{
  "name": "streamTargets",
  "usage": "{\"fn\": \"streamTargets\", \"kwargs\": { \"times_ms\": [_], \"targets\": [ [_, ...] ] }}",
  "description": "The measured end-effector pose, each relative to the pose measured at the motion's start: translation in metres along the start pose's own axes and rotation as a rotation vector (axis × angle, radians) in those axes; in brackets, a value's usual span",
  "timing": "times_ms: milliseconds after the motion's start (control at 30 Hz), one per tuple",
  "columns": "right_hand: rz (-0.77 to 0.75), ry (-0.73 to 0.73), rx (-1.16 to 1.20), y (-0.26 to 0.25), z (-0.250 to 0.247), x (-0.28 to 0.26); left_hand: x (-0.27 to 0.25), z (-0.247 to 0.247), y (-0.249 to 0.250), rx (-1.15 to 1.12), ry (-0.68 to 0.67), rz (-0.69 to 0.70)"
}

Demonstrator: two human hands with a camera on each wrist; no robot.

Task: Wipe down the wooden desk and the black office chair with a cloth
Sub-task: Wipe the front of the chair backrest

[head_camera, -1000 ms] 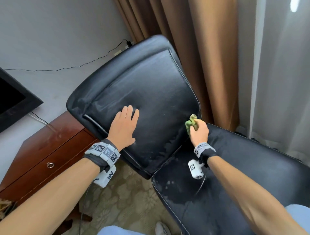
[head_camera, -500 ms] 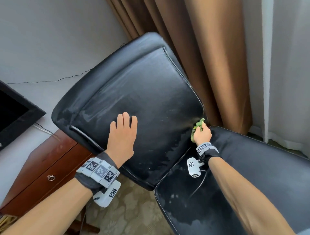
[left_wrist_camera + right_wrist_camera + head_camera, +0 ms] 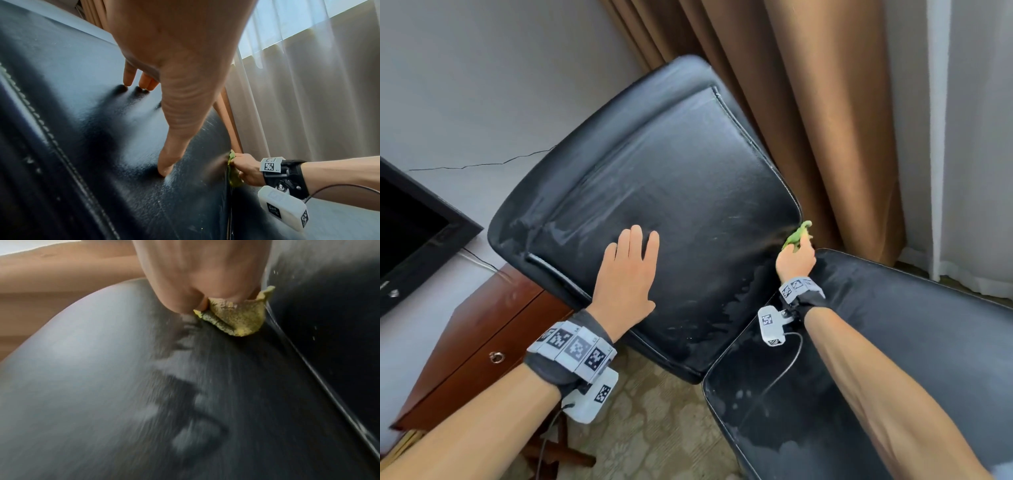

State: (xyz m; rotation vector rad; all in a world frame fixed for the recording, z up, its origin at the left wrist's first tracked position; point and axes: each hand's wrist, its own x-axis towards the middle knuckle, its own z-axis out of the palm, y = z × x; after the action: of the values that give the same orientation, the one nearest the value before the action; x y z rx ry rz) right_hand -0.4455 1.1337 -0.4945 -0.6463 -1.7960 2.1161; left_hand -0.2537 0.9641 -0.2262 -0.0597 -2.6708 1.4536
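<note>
Two hands work on the black office chair (image 3: 688, 192): the left hand (image 3: 626, 274) lies flat with fingers spread on the backrest, while the right hand (image 3: 796, 262) grips a bunched green cloth (image 3: 796, 234) against the backrest's lower right edge, beside the seat. The wooden desk (image 3: 482, 335) stands behind the chair at left, and brown curtains (image 3: 808, 102) hang behind at right.

Black chair (image 3: 688, 205) stands on patterned carpet (image 3: 654, 428), beside the wooden desk (image 3: 482, 325)

Black chair (image 3: 688, 205) streaked with pale smears, green cloth (image 3: 796, 236), reddish-brown wooden worktop (image 3: 493, 325), tan curtain (image 3: 808, 102), white sheer (image 3: 976, 137), beige floral carpet (image 3: 654, 418).
</note>
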Motion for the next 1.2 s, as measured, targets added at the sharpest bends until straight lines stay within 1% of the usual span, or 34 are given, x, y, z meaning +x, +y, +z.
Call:
{"fn": "streamTargets", "kwargs": {
  "times_ms": [67,100,267,433,533,600,667,700,800,867,900,967,1067,1133,1200],
  "targets": [
    [-0.086,0.022,0.026,0.0,-0.003,0.01,-0.001,0.001,-0.001,-0.022,0.01,0.005],
    [-0.089,0.017,0.019,0.001,-0.004,0.013,-0.001,0.001,-0.001,-0.032,0.016,0.006],
    [0.046,-0.121,-0.161,0.008,-0.008,0.021,-0.001,0.001,0.0,-0.046,0.009,0.003],
    [0.185,-0.202,-0.269,0.012,-0.009,-0.001,-0.003,0.001,0.002,-0.063,0.025,-0.003],
    [0.223,-0.265,-0.343,0.015,-0.003,-0.022,-0.003,0.0,0.001,-0.078,0.022,-0.001],
    [0.266,-0.256,-0.291,0.013,0.001,-0.036,-0.005,0.002,0.0,-0.094,0.032,-0.002],
    [0.291,-0.183,-0.172,0.003,0.002,-0.045,-0.01,0.005,0.0,-0.128,0.051,0.001],
    [0.255,-0.126,-0.106,-0.003,0.001,-0.045,-0.012,0.006,0.0,-0.149,0.059,0.005],
    [-0.017,0.016,0.076,-0.021,-0.003,-0.034,-0.019,0.013,-0.004,-0.2,0.088,0.009],
    [-0.131,0.045,0.176,-0.026,-0.005,-0.031,-0.024,0.017,-0.005,-0.225,0.109,0.007],
    [-0.145,0.039,0.195,-0.026,-0.005,-0.03,-0.026,0.02,-0.006,-0.237,0.118,0.008],
    [-0.088,-0.015,0.177,-0.021,-0.006,-0.025,-0.029,0.023,-0.006,-0.255,0.126,0.009],
    [0.082,-0.137,-0.073,0.004,-0.013,0.002,-0.032,0.03,-0.006,-0.271,0.125,-0.001],
    [0.122,-0.185,-0.211,0.018,-0.019,0.015,-0.033,0.034,-0.006,-0.284,0.143,-0.005],
    [0.141,-0.201,-0.25,0.027,-0.022,0.017,-0.034,0.038,-0.004,-0.279,0.148,-0.006]
  ]
}}
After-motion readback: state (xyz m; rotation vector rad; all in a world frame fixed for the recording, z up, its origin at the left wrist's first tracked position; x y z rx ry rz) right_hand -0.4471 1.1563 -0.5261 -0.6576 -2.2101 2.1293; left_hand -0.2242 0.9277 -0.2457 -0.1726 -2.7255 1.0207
